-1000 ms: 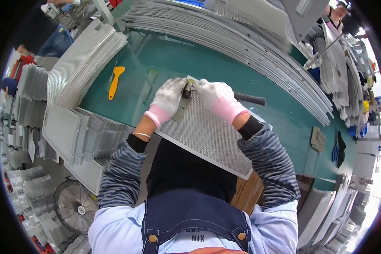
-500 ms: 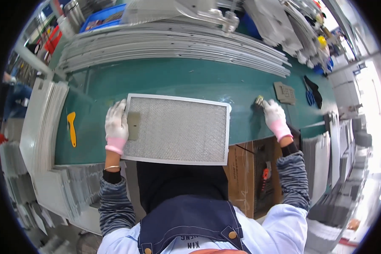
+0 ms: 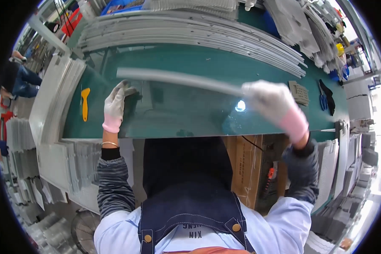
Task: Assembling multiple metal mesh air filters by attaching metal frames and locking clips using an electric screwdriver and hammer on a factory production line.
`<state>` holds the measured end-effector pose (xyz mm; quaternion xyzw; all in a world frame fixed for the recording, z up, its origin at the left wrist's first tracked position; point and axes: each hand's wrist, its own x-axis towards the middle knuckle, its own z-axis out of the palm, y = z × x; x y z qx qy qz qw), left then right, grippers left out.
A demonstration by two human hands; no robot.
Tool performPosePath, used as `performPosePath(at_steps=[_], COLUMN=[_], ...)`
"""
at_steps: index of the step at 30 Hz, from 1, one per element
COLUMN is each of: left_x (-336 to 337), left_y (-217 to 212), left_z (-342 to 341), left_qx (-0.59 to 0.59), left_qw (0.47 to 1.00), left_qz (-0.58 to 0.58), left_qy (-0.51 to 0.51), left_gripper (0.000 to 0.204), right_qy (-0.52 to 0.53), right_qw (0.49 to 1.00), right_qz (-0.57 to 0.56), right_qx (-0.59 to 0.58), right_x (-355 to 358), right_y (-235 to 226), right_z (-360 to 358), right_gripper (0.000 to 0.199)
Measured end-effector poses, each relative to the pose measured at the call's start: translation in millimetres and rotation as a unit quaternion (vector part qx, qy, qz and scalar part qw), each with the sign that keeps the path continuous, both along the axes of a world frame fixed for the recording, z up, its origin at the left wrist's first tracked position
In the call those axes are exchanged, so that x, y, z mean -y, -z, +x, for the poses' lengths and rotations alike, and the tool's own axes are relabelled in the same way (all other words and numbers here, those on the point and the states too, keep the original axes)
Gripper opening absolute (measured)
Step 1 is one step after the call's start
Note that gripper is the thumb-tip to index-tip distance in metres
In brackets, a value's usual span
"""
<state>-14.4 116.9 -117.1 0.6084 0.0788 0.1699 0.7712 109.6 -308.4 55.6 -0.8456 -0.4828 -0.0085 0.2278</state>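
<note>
A long, pale grey framed mesh panel [image 3: 178, 79] is raised above the green table, seen almost edge-on and blurred. Its right end is in my right hand [image 3: 275, 103], which is gloved in white with a pink cuff and smeared by motion. Close below the panel's left end is my left hand [image 3: 116, 103], gloved alike, with thumb and fingers apart. Whether its fingertips touch the panel cannot be made out. The small metallic piece that was at my right fingertips does not show.
A yellow scraper [image 3: 85, 104] lies at the left beside stacked white panels [image 3: 57, 97]. Long metal strips [image 3: 190, 31] run along the back. To the right are a beige calculator [image 3: 299, 93] and blue-handled scissors [image 3: 323, 100]. A cardboard box [image 3: 244, 169] stands under the table edge.
The mesh panel has gone from lying flat at the table's front edge to raised and edge-on, farther back. My right hand has moved onto its right end; my left hand has opened beside it.
</note>
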Motion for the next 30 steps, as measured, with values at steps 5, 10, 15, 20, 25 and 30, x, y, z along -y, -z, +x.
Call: performPosePath(at_steps=[5, 10, 15, 20, 25, 30], left_x=[52, 49, 122, 190, 210, 219], left_y=[-6, -7, -42, -61, -63, -56], left_z=[-1, -2, 25, 45, 54, 49], left_qx=[-0.108, -0.097, 0.079, 0.185, 0.208, 0.289], left_qw=[0.955, 0.916, 0.949, 0.958, 0.928, 0.901], left_qz=[0.273, 0.388, 0.270, 0.186, 0.296, 0.312], left_qy=[-0.033, -0.006, 0.143, 0.113, 0.090, 0.082], left_gripper=[0.029, 0.031, 0.056, 0.031, 0.025, 0.028], right_qy=[0.041, 0.023, 0.172, 0.253, 0.258, 0.232], right_qw=[0.982, 0.996, 0.965, 0.923, 0.923, 0.930], right_qz=[-0.117, 0.005, 0.170, 0.079, -0.015, 0.017], right_qx=[-0.146, -0.091, -0.102, -0.279, -0.285, -0.283], right_x=[-9, 11, 66, 92, 92, 101], right_y=[-31, -6, 81, 145, 138, 147], right_z=[51, 33, -12, -18, -13, -11], right_gripper=[0.023, 0.025, 0.059, 0.028, 0.042, 0.042])
